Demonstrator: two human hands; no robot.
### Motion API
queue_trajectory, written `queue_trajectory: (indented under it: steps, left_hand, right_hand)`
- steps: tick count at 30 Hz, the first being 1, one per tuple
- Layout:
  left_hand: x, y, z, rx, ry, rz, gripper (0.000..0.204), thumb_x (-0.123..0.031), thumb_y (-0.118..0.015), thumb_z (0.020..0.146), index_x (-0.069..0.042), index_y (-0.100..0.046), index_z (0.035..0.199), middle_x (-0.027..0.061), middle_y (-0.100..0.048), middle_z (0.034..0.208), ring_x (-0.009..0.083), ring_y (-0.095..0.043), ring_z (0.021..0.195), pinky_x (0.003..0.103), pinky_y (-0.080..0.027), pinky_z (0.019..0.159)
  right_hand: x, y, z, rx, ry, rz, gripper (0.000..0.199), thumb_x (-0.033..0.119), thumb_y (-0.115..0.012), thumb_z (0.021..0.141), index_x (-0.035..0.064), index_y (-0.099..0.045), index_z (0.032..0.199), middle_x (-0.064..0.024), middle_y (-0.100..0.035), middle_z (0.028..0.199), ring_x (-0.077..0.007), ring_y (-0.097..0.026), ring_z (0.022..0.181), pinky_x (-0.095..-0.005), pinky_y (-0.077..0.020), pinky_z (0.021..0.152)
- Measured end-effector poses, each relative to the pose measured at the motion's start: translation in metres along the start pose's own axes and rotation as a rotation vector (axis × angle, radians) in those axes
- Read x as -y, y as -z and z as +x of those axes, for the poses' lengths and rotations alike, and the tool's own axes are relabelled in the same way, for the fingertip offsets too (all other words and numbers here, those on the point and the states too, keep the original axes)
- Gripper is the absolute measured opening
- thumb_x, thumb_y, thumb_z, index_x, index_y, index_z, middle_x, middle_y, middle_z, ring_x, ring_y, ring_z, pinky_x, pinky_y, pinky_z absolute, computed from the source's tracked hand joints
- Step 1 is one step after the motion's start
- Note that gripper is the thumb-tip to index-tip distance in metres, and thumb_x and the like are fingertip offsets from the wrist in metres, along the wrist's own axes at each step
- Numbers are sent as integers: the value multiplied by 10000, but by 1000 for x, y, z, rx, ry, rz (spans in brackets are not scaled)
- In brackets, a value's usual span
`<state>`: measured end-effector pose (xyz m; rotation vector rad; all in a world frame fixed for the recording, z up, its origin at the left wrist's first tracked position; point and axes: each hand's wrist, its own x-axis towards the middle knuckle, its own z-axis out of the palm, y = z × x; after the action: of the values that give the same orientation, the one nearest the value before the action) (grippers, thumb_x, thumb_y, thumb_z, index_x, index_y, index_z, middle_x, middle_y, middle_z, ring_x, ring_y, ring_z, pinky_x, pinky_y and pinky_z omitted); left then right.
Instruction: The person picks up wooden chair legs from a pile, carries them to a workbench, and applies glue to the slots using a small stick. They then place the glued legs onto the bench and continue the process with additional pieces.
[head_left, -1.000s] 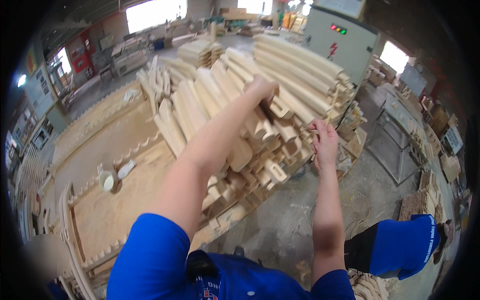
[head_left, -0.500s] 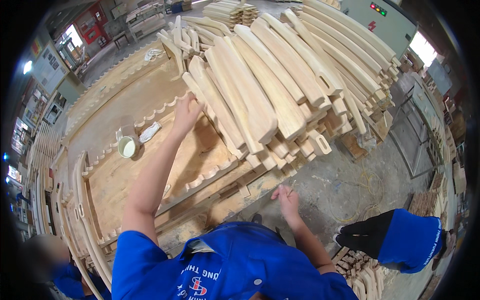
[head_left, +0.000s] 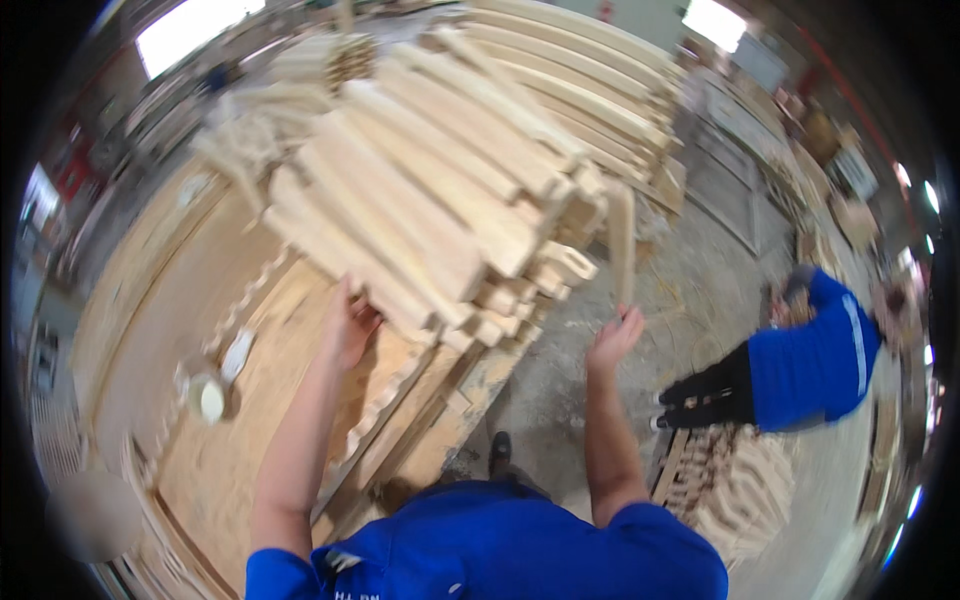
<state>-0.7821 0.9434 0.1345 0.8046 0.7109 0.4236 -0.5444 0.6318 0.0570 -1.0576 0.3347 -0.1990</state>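
My right hand [head_left: 613,340] is closed around the lower end of a long, pale wooden piece [head_left: 622,240]. That piece stands nearly upright in the view, just right of a large stack of shaped wooden pieces [head_left: 400,190]. At the stack's lower left edge is my left hand [head_left: 350,325], its fingers curled beside the outermost piece. Blur hides whether they grip it. Beneath the left hand lies a wooden panel [head_left: 265,400] with a scalloped wooden strip along its side.
A pale cup [head_left: 208,398] and a crumpled white cloth [head_left: 238,354] lie left of my left hand. Another person in blue [head_left: 810,370] stands at the right, beside a pile of wooden pieces [head_left: 735,480]. More stacked lengths [head_left: 570,80] are farther back.
The view has swung right. My right hand has reached up and taken hold of the wooden piece's end. Along the stack's left edge, my left hand has come nearer to me.
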Motion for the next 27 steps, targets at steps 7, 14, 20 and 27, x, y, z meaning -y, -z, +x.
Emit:
queue_trajectory:
  steps: [7, 14, 20, 27]
  left_hand:
    - [-5, -26, 9, 162, 57, -47, 754, -623, -478, 867, -112, -341, 1404, 105, -443, 1369, 269, -431, 1247, 451, -357, 1034]
    - [-2, -64, 16, -70, -195, 70, 798, -674, -364, 874, -127, -271, 1448, 99, -368, 1439, 313, -365, 1302, 443, -310, 1082]
    - [5, -65, 25, -116, -156, -77, 830, -691, -403, 844, -125, -288, 1441, 104, -397, 1414, 310, -403, 1272, 489, -360, 1044]
    - [-11, -52, 53, -163, -160, -55, 848, -728, -448, 802, -89, -433, 1359, 137, -506, 1324, 332, -510, 1169, 519, -386, 1013]
  right_hand:
    - [-59, 61, 159, -123, -434, 197, 711, 548, -340, 929, 118, -184, 1473, -140, -355, 1442, -302, -312, 1336, -463, -216, 1095]
    - [-88, 228, 142, -115, -608, -297, 406, 317, -508, 917, 3, -493, 1175, -146, -643, 964, -213, -590, 807, -322, -455, 736]
    - [-41, 294, 103, 406, -385, -880, 373, 310, -578, 883, 43, -600, 624, -36, -578, 565, -107, -504, 519, -264, -362, 469]
    - [-10, 203, 74, 744, -399, -610, 411, 297, -542, 927, 48, -590, 603, 35, -438, 471, -48, -305, 391, -235, -219, 384]
